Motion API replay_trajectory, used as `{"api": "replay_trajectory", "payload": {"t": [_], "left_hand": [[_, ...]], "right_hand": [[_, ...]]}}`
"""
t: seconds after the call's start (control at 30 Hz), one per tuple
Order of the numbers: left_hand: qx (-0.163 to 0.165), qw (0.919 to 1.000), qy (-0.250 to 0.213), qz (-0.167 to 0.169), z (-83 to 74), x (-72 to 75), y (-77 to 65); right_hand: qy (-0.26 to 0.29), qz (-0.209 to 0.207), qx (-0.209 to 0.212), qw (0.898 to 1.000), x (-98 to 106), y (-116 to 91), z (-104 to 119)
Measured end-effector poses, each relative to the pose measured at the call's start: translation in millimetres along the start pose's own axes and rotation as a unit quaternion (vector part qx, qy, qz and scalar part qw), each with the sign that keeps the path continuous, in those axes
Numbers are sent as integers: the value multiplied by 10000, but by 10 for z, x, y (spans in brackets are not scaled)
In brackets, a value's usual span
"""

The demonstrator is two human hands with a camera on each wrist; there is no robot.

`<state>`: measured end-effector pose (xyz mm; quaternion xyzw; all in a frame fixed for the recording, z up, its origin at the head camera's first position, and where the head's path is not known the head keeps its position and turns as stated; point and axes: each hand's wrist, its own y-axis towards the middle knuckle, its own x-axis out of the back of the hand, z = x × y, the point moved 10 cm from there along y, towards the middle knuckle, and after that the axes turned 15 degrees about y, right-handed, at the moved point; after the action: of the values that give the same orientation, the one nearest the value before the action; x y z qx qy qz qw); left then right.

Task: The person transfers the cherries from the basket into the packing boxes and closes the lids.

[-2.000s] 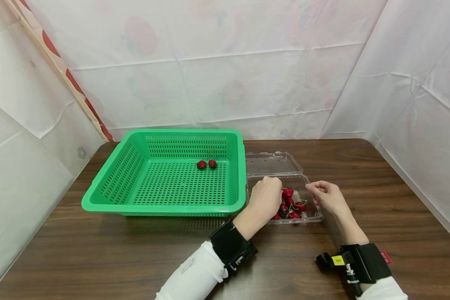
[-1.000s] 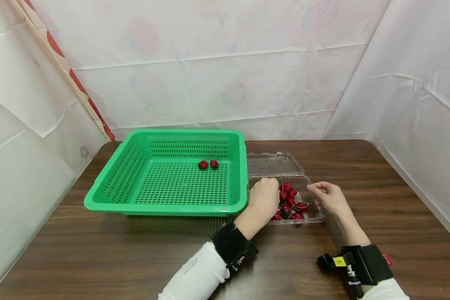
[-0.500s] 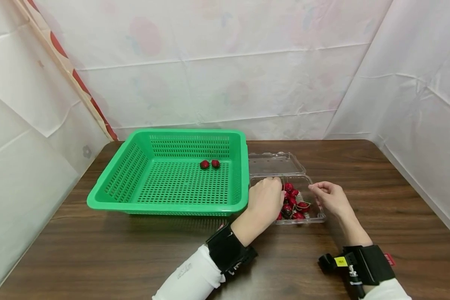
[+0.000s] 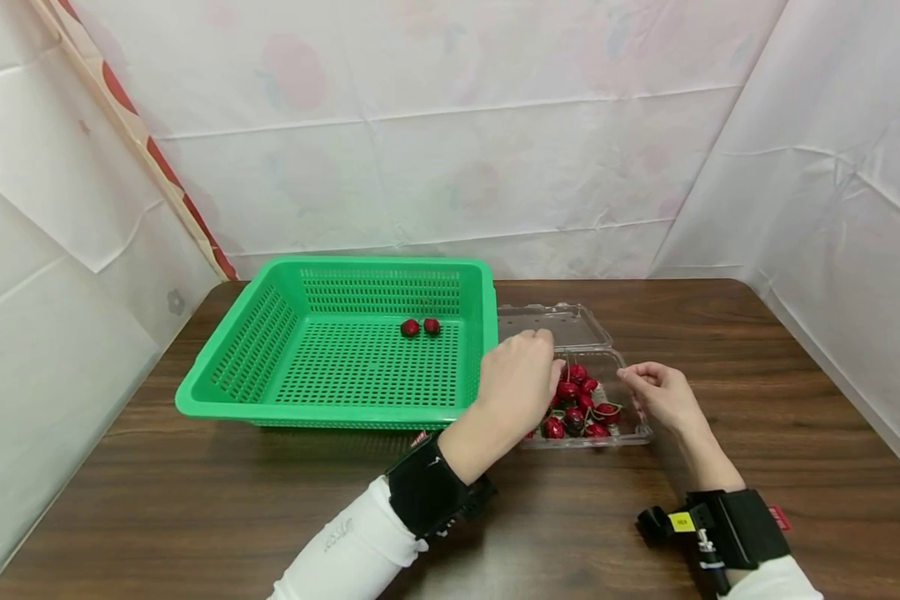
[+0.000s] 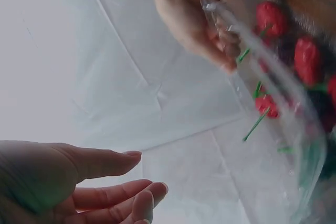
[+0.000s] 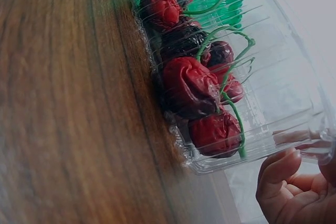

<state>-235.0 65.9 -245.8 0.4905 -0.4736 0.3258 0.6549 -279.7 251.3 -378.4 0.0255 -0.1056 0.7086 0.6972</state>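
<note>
My left hand (image 4: 516, 379) hovers above the left part of a clear plastic clamshell box (image 4: 633, 440), near the basket's right rim. In the left wrist view, the thumb and fingertips have a gap between them with nothing in it. Wrinkled red and dark cherries (image 4: 587, 400) with green stems lie in the box. My right hand (image 4: 660, 392) pinches the box's right rim between thumb and fingers; the right wrist view shows that hand (image 6: 291, 187) at the box's upper edge. The hinged lid (image 4: 551, 325) lies folded back behind it.
A large green plastic basket (image 4: 330, 414) stands left of the box, very close to it. Two cherries (image 4: 420, 327) lie on its floor towards the back right. White patterned sheets (image 4: 420, 167) enclose the brown wooden table (image 4: 270, 500) at the back and sides.
My left hand has come up out of the box and shifted left and back, uncovering more cherries. The right hand stays at the rim. The basket's two cherries have not moved.
</note>
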Motion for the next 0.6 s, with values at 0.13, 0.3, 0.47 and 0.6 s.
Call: {"api": "replay_trajectory", "payload": {"t": [0.13,0.3,0.47,0.6], "left_hand": [[37,9998,144,93,89,74,58],[6,9993,130,351,213,147,151],[52,9981,-71,612,364,177,265],[102,9963,-165,832,486,159,365]], "right_hand": [[9,4,-10,10000,2,3,0],[-56,4,-51,10000,9,2,4],[-51,7,-66,10000,12,1,1],[-37,41,-45,10000,-2,0,4]]}}
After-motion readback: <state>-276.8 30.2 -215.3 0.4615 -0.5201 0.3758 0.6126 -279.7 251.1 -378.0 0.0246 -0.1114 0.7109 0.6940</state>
